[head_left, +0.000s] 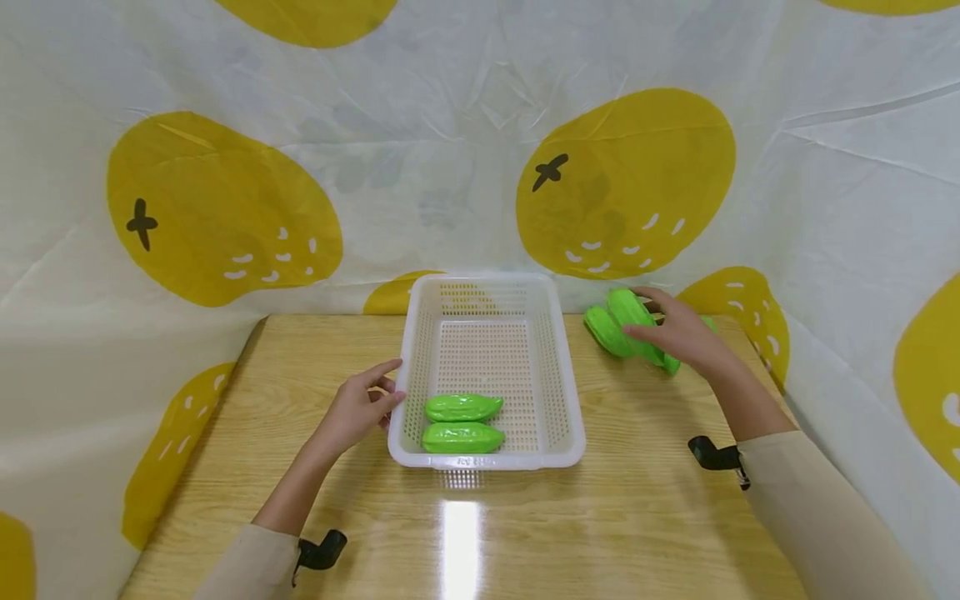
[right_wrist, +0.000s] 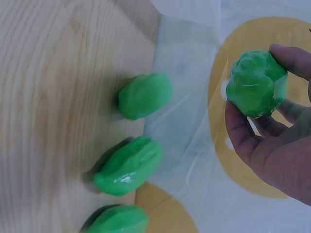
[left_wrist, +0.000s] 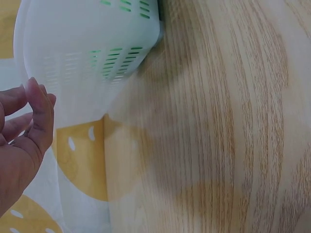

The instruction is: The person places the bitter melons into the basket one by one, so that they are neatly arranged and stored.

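Observation:
My right hand point(head_left: 686, 333) grips a glossy green bitter melon point(head_left: 628, 307) between thumb and fingers, at the back right of the table. The right wrist view shows this held bitter melon point(right_wrist: 256, 83) end-on, raised above the others. Three more bitter melons point(right_wrist: 130, 167) lie in a row beneath and beside that hand. My left hand point(head_left: 362, 402) touches the left rim of a white plastic basket point(head_left: 570, 400) with relaxed, bent fingers. Inside the basket, two bitter melons point(head_left: 463, 437) lie side by side at the near left, their tapered tips pointing right.
The basket stands mid-table on the wooden table point(head_left: 315, 350), its back end close to a white cloth point(head_left: 435, 183) printed with yellow fruit. This cloth hangs along the back and both sides of the table.

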The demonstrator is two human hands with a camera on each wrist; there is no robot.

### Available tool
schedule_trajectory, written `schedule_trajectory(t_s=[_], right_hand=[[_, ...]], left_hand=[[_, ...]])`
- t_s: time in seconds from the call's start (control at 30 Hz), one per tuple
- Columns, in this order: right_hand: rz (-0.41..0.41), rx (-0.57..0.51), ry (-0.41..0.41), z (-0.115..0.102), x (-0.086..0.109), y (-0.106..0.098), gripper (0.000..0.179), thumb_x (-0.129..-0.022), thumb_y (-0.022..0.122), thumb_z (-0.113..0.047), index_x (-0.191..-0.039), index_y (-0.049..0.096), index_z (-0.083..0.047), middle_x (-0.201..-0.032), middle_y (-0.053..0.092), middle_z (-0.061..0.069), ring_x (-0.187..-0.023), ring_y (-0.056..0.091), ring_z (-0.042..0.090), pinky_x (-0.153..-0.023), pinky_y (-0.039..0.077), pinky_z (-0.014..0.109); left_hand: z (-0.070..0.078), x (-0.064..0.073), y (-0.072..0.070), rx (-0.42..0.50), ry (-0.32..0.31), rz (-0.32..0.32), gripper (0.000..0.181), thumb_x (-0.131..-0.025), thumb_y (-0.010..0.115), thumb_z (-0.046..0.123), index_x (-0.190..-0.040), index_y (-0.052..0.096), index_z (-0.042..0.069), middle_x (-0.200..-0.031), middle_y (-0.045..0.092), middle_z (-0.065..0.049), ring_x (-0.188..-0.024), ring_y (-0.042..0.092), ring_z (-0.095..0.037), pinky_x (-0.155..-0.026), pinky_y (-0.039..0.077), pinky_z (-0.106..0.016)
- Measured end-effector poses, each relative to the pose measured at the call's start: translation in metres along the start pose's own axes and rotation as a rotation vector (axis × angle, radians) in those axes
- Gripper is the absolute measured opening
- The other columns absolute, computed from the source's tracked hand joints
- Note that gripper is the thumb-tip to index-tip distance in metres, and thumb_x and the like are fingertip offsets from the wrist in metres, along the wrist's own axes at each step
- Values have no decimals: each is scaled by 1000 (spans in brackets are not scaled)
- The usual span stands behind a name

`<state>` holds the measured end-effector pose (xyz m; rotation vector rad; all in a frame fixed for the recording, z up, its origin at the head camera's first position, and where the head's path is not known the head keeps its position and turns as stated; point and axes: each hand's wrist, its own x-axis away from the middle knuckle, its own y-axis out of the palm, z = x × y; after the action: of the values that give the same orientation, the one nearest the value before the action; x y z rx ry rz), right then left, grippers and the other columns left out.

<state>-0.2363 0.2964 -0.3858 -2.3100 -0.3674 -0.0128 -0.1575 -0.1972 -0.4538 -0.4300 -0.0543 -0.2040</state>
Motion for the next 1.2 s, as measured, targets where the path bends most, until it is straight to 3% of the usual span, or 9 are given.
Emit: schedule_trajectory(t_s=[0.47,0.83,1.2], right_hand=[[-101,22,-101,-47,-41,16,77,-102,68,-30,-164,27,-12,-160,37,24,-143,39,48,-109,44,65],[-192,63,-270,-76,-77,40,72,-98,72,-19,-159,36,-7,-158,43,20,-143,43,42,-112,45,60],[-334,118,-286,-120,-101,71,71,-97,73,-17,-158,38,-10,-148,52,24,-128,56,38,-102,54,52]], left_hand=[[1,0,1,-12,7,1,57,-99,68,4,-153,48,3,-106,62,-21,-70,64,-20,-62,63,-49],[0,-1,0,-8,2,1,58,-99,68,4,-153,48,3,-106,62,-21,-70,64,-20,-61,64,-47],[-3,-1,0,6,13,-4,57,-99,68,4,-153,48,3,-106,62,-21,-70,64,-20,-60,64,-46]])
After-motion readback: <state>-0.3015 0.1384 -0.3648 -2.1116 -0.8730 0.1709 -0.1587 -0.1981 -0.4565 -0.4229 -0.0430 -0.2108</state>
